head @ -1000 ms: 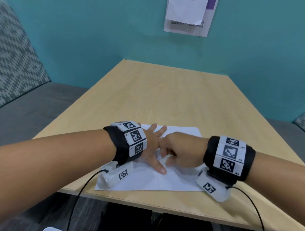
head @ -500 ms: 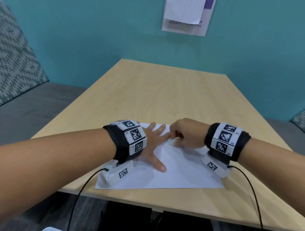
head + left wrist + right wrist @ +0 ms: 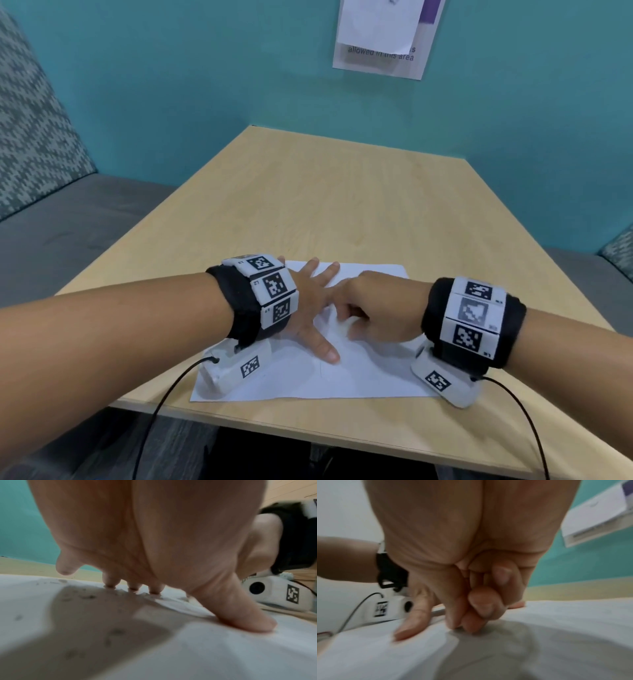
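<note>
The sheet of paper (image 3: 359,377) lies flat at the near edge of the worktop (image 3: 342,205). My left hand (image 3: 308,308) presses it down, fingers spread straight. Just beside, my right hand (image 3: 380,311) curls its fingertips onto the sheet; whether they pinch anything I cannot tell.

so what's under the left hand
The left hand presses spread fingertips and thumb on a white sheet of paper lying on the table. The wrist view shows the arched palm over paper with small dark specks. What the paper itself covers cannot be seen.
</note>
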The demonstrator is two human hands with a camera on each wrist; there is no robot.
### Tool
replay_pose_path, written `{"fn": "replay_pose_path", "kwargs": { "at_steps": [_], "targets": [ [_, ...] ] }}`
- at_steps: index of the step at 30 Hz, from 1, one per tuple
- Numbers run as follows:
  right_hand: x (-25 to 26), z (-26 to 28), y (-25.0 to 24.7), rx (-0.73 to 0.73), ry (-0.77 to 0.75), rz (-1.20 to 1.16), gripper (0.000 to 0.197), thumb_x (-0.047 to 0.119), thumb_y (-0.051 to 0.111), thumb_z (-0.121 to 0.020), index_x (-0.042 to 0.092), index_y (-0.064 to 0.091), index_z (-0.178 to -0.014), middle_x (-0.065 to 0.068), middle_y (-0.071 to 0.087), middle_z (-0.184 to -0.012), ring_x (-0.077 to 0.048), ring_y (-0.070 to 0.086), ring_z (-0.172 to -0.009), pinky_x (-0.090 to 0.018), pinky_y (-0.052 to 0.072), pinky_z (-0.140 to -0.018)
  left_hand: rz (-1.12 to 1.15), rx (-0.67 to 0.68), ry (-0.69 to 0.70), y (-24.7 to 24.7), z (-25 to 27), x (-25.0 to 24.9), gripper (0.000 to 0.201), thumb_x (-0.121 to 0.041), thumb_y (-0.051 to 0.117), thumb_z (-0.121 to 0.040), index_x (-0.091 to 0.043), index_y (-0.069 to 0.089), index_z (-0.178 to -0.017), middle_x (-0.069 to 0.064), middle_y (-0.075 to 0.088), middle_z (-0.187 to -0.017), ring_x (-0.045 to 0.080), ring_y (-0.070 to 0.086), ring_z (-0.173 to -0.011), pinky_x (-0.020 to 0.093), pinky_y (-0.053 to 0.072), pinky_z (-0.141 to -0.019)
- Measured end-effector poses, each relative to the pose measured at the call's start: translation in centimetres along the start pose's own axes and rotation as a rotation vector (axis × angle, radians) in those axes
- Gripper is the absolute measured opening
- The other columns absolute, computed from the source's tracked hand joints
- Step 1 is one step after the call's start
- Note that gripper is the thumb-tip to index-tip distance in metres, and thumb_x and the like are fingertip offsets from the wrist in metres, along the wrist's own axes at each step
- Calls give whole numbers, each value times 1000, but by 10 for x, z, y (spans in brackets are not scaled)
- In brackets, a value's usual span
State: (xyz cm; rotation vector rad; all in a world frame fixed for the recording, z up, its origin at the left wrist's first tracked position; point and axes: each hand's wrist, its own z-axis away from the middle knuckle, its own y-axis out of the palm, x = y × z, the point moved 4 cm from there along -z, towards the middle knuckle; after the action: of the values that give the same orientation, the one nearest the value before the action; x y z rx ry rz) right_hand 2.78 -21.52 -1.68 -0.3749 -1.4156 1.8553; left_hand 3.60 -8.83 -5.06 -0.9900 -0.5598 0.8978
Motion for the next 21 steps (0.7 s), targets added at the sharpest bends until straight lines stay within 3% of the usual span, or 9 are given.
{"fn": "replay_pose_path", "kwargs": {
  "at_steps": [4,8,10,14,17,19,21],
  "targets": [
    [-32,-7,-24,-121,152,51,13,22,65,-83,18,62,-94,14,50,-74,-17,51,-76,-20,36,-59,12,-3,-33,3,-1,2,124,-90,53,-65,-44,-23,-151,-8,-27,-162,29,-19,-151,75,1,-110],
    [1,0,-4,-23,9,39,7,17,60,-83,20,55,-86,10,52,-74,-12,49,-69,-26,40,-65,13,10,0,1,-1,1,113,-88,54,-67,-51,-12,-151,-6,-29,-161,30,-21,-150,77,-1,-108],
    [4,1,-3,7,-5,30,9,16,60,-84,21,54,-87,11,50,-72,-10,46,-67,-24,38,-61,19,4,5,1,-1,3,112,-89,53,-67,-52,-12,-150,-7,-30,-161,29,-22,-150,76,-1,-109],
    [-35,-5,-30,-119,192,76,4,17,61,-83,17,60,-88,8,55,-72,-20,53,-74,-21,38,-57,17,-13,-34,5,-3,6,125,-93,49,-63,-44,-26,-149,-10,-30,-160,27,-21,-150,74,-2,-110],
    [-8,0,-13,-54,72,84,4,13,56,-82,16,58,-81,-1,60,-72,-20,52,-67,-29,40,-60,29,5,-16,2,-2,5,122,-91,53,-65,-46,-22,-150,-7,-29,-161,29,-21,-150,75,-3,-109],
    [13,6,1,10,-6,50,24,11,57,-83,28,47,-68,5,49,-64,-12,43,-58,-27,35,-58,16,7,-3,1,-4,3,119,-91,53,-65,-47,-15,-152,-7,-30,-161,29,-21,-150,75,-2,-109],
    [4,3,-6,-11,13,53,26,11,59,-84,29,45,-69,14,42,-62,-9,42,-59,-22,32,-57,2,11,-16,1,-3,4,121,-91,51,-65,-45,-19,-152,-7,-29,-161,29,-20,-150,76,0,-109]
  ]
}}
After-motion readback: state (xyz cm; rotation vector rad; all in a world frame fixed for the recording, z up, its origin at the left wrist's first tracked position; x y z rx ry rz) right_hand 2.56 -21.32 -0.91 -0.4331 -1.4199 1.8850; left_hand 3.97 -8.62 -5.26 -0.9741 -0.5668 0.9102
